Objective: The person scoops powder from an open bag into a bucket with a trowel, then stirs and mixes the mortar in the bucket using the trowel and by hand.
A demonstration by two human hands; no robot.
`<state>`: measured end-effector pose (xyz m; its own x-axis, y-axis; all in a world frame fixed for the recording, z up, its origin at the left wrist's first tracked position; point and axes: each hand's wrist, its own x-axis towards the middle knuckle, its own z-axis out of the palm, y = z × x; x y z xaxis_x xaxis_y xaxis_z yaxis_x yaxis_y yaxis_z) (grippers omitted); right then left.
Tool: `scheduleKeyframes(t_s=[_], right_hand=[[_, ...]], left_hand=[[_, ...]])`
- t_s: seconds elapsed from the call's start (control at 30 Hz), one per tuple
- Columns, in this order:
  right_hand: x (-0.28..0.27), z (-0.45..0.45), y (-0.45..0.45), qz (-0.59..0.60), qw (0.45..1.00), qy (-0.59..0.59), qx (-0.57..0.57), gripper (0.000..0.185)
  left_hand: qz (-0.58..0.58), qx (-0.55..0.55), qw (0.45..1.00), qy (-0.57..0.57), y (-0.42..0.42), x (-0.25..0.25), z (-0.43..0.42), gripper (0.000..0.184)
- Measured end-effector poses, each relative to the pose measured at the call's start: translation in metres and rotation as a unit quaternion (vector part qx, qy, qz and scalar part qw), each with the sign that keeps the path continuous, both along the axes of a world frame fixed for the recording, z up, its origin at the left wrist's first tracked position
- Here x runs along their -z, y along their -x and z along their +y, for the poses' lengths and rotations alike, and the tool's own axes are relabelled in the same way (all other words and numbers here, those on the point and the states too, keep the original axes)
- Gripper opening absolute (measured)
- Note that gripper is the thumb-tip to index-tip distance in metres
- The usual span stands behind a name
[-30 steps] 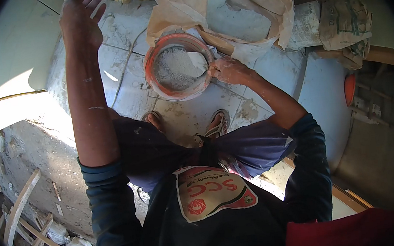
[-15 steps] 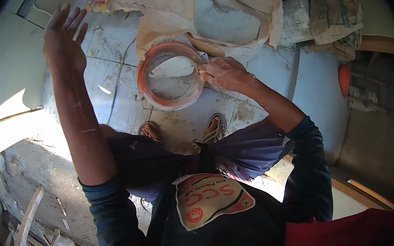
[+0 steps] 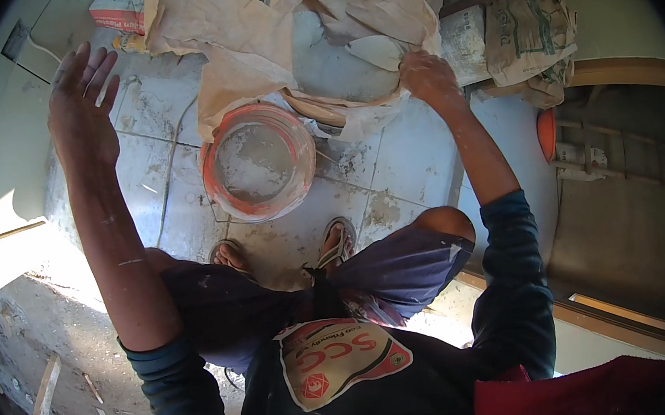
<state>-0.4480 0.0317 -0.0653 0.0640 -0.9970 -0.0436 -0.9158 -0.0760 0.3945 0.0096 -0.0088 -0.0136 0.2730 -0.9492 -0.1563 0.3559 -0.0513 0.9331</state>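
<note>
Closing around the pale-bladed tool (image 3: 377,53), the right hand (image 3: 430,76) sits over the open bag (image 3: 376,8) — blade pointing left, slightly far; bucket (image 3: 305,158) near-left — while the left hand (image 3: 84,120) stands open, empty.

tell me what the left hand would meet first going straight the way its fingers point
Probably the red and white bag beyond its fingertips. The left hand looks raised, though, and depth is unclear, so it might pass above the bag.

Bucket (image 3: 301,180) open above; torn paper (image 3: 243,67) crowds its far rim
</note>
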Motion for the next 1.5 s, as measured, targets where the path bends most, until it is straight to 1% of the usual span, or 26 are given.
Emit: scheduleKeyframes(t_s=[0.07,0.17,0.23,0.37,0.43,0.47,0.53,0.67,0.77,0.83,0.9,0.93,0.97,1.0,1.03,1.07,1.1,1.17,1.2,1.23,1.27,1.3,1.33,1.4,1.47,1.5], right_hand=[[0.028,-0.02,-0.006,0.007,0.999,-0.052,-0.014,0.021],[0.065,-0.044,-0.028,0.022,0.998,-0.064,-0.005,0.018],[0.087,-0.056,-0.038,0.1,0.991,-0.087,0.002,0.019],[0.099,-0.067,-0.037,0.061,0.992,-0.113,0.003,0.02],[0.099,-0.061,-0.025,0.034,0.984,-0.152,-0.087,0.021],[0.103,-0.061,-0.023,0.035,0.984,-0.148,-0.089,0.021],[0.117,-0.059,-0.023,0.019,0.986,-0.164,-0.019,0.022],[0.099,-0.046,-0.017,0.012,0.988,-0.131,-0.076,0.02],[0.058,-0.035,-0.023,-0.003,0.991,-0.13,-0.017,0.021],[0.05,-0.035,-0.019,0.048,0.996,-0.066,-0.027,0.018],[0.067,-0.043,-0.002,0.03,0.994,0.025,-0.099,0.012],[0.092,-0.056,0.01,0.013,0.996,0.04,-0.08,0.008],[0.113,-0.065,0.019,0.057,0.995,0.003,-0.076,0.009],[0.149,-0.075,0.038,0.068,0.985,0.061,-0.148,0.008],[0.183,-0.083,0.058,0.085,0.965,0.123,-0.216,0.011],[0.174,-0.077,0.044,0.242,0.894,0.259,-0.274,0.009],[0.192,-0.09,0.058,0.095,0.97,0.096,-0.204,0.007],[0.219,-0.095,0.088,0.036,0.988,0.01,-0.151,0.009],[0.161,-0.078,0.037,0.04,0.987,-0.109,-0.111,0.011],[0.183,-0.084,0.048,0.066,0.984,-0.057,-0.155,0.01],[0.18,-0.079,0.045,0.053,0.986,-0.076,-0.137,0.012],[0.165,-0.078,0.033,0.033,0.988,-0.103,-0.108,0.014],[0.154,-0.075,0.025,0.02,0.989,-0.118,-0.083,0.016],[0.139,-0.072,0.014,0.0,0.989,-0.141,-0.048,0.021],[0.127,-0.07,0.004,-0.018,0.987,-0.16,-0.021,0.026],[0.12,-0.069,-0.002,-0.027,0.985,-0.168,-0.009,0.029]], left_hand=[[-0.008,-0.001,1.0,0.0,0.004,-0.003,0.002,0.058],[-0.005,-0.001,1.0,0.003,0.003,-0.002,0.002,0.059],[-0.006,-0.005,1.0,-0.001,0.003,-0.001,0.001,0.06],[-0.004,-0.005,1.0,-0.003,-0.001,0.0,0.0,0.059],[-0.002,-0.001,1.0,-0.002,-0.001,0.001,0.0,0.059],[-0.001,-0.005,1.0,0.002,-0.003,0.001,-0.001,0.058],[0.001,-0.011,1.0,-0.002,-0.005,0.0,-0.002,0.058],[0.005,-0.013,1.0,-0.008,-0.008,0.001,0.0,0.057],[0.004,-0.021,1.0,-0.01,-0.01,0.0,0.003,0.056],[-0.001,-0.02,1.0,-0.013,-0.011,-0.002,0.003,0.054],[0.025,-0.021,0.999,-0.022,-0.014,0.005,-0.002,0.052],[0.029,-0.025,0.999,-0.012,-0.015,0.012,-0.003,0.049],[0.013,-0.033,0.999,-0.012,-0.01,0.011,0.0,0.045],[0.007,-0.037,0.999,0.007,-0.009,0.02,0.001,0.042],[0.013,-0.034,0.999,-0.018,-0.012,0.026,-0.004,0.04],[0.015,-0.039,0.999,-0.018,-0.008,0.028,-0.002,0.04],[0.009,-0.031,0.999,-0.015,-0.009,0.026,0.0,0.04],[0.065,-0.078,0.995,-0.01,0.003,0.005,0.005,0.044],[0.045,-0.058,0.997,-0.023,0.0,0.004,0.006,0.047],[0.06,-0.056,0.997,0.0,-0.001,0.003,0.003,0.046],[0.091,-0.052,0.994,0.002,-0.002,0.007,0.0,0.045],[0.015,-0.022,0.999,0.033,-0.004,0.032,-0.012,0.052],[-0.017,-0.024,0.998,0.049,-0.003,0.038,-0.015,0.05],[-0.055,-0.029,0.995,0.074,-0.003,0.032,-0.011,0.048],[0.038,-0.036,0.998,0.037,0.003,0.015,-0.001,0.043],[0.037,-0.038,0.998,0.046,0.002,0.013,0.0,0.043]])
